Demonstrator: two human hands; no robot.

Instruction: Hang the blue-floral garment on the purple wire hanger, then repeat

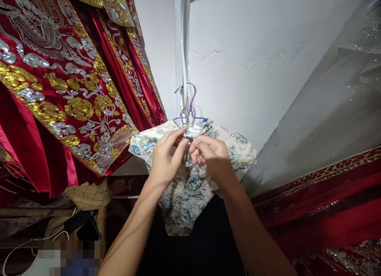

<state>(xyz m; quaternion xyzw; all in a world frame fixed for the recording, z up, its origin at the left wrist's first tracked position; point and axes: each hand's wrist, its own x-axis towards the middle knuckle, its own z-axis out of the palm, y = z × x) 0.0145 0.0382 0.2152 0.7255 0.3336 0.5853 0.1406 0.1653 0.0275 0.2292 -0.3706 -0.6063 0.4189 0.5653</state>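
A short-sleeved floral shirt [190, 183], cream with blue and green flowers, hangs on a purple wire hanger [191, 105]. My left hand [168, 153] is at the front of its neckline, with thumb and fingers closing on the fabric edge and the index finger reaching past. Close beside it, my right hand [210, 151] pinches the other side of the neckline between thumb and index finger, its other fingers curled in. Something small and dark shows between the fingertips, too small to name. My hands and forearms cover part of the shirt's front.
The hanger's hook is at a white strap [183, 50] running down the pale wall [238, 69]. Red garments with gold and silver embroidery [80, 105] hang at the left. More red fabric [327, 204] is at the lower right. A white cable [18, 250] lies at the lower left.
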